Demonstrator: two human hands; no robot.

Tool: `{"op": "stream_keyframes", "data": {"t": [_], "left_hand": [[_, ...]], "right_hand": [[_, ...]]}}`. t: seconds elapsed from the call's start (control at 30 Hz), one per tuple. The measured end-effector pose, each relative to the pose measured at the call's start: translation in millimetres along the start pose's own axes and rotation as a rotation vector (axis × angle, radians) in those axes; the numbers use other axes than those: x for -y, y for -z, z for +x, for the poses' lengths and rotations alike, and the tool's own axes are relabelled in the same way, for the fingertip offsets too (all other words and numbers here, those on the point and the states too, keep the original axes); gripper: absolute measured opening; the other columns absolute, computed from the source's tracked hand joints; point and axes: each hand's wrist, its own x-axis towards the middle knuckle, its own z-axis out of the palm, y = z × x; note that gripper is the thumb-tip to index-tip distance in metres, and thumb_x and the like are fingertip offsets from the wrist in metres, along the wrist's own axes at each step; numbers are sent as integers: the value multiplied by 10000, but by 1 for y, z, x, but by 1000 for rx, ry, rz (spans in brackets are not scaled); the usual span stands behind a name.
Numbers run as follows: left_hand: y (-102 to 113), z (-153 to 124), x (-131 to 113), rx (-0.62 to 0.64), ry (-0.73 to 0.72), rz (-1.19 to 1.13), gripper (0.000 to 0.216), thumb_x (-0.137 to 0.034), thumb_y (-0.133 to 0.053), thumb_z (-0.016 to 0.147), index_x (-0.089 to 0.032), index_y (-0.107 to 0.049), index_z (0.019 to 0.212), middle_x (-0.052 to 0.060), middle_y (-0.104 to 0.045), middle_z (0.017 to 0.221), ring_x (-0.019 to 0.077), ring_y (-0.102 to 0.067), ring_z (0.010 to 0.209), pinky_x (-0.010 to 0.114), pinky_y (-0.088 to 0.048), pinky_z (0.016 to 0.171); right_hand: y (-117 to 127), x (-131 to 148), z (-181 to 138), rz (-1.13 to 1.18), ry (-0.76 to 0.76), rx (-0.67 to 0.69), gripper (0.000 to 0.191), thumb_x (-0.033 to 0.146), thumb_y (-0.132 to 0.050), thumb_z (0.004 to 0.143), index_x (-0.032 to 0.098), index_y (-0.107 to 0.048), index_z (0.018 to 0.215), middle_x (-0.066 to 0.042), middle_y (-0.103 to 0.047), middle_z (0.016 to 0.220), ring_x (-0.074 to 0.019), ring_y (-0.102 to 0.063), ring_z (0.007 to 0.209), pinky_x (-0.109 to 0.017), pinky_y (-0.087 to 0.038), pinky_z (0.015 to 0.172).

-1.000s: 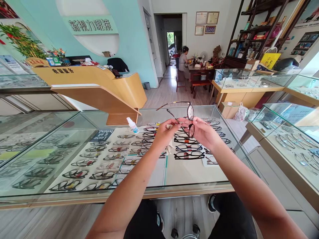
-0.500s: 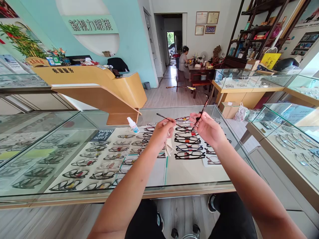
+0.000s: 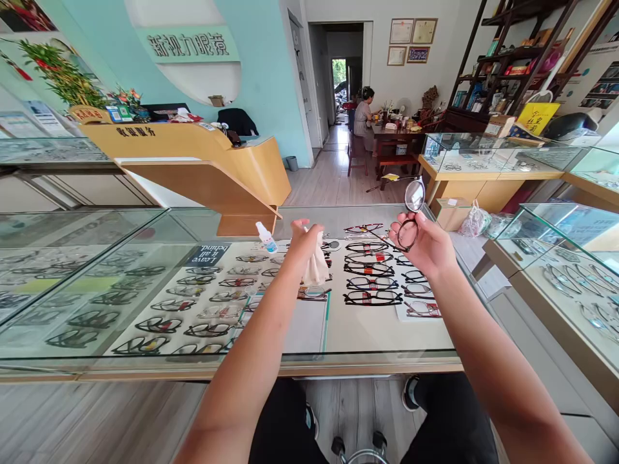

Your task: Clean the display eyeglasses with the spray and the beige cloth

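Observation:
My right hand (image 3: 425, 248) is closed round a pair of dark-framed glasses (image 3: 411, 212), held up on end above the glass counter (image 3: 338, 335), one lens above my fingers and the temples pointing away. My left hand (image 3: 302, 248) hovers over the counter a short way to the left, apart from the glasses, gripping a white cloth (image 3: 316, 267) that hangs down from it. A small white spray bottle (image 3: 266, 237) stands on the counter just left of my left hand.
Under the counter glass lie several rows of spectacle frames (image 3: 367, 283). A wooden reception desk (image 3: 193, 167) stands behind the counter, more glass display cases (image 3: 556, 258) at the right. A person (image 3: 362, 113) sits at a table in the back room.
Both hands held the glasses together before. My left hand has let go and moved left with the cloth; my right hand has turned the glasses upright and shifted right.

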Motion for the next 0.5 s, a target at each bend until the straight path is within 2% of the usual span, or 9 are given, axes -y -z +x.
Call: {"op": "stream_keyframes", "data": {"t": [0.07, 0.13, 0.23, 0.3, 0.4, 0.5], "left_hand": [[-1, 3, 3, -50, -37, 41, 504, -316, -805, 794, -261, -532, 1215, 95, -603, 1187, 289, -648, 1098, 447, -518, 976], [0, 4, 4, -133, -163, 109, 485, -250, -794, 796, -250, -531, 1204, 134, -549, 1373, 322, -561, 1341, 485, -432, 1162], [8, 4, 2, -367, -464, 251, 521, -160, -730, 813, -237, -505, 1277, 161, -503, 1494, 338, -464, 1484, 518, -340, 1263], [17, 6, 0, -555, -593, 321, 611, -122, -718, 804, -226, -467, 1351, 183, -473, 1557, 357, -409, 1543, 537, -325, 1275], [32, 14, -2, -764, -560, 355, 744, -118, -744, 798, -213, -402, 1451, 211, -440, 1620, 384, -354, 1588, 565, -345, 1251], [47, 30, 3, -812, -349, 353, 714, -136, -740, 828, -211, -413, 1458, 202, -522, 1569, 396, -451, 1512, 599, -375, 1206]], "right_hand": [[2, -1, 0, -15, 4, 11, 198, 385, -879, 852, 276, -719, 897, -3, -808, 1019, -180, -779, 918, -335, -669, 901], [3, -1, -1, -26, 9, 13, 189, 388, -874, 860, 287, -723, 911, 2, -809, 1021, -189, -778, 925, -355, -670, 895], [3, -1, -1, -33, 3, 1, 186, 382, -880, 857, 297, -727, 920, 8, -807, 1007, -191, -776, 937, -358, -666, 887], [3, 0, -2, -28, 1, -3, 201, 369, -897, 838, 301, -726, 917, 13, -805, 991, -186, -775, 943, -351, -663, 897], [0, 2, -2, -21, 8, 2, 242, 356, -936, 791, 311, -735, 919, 18, -805, 980, -184, -772, 946, -328, -662, 867], [-2, 3, -2, -13, 9, 8, 286, 358, -966, 752, 316, -744, 928, 22, -801, 967, -179, -770, 950, -300, -660, 828]]}}
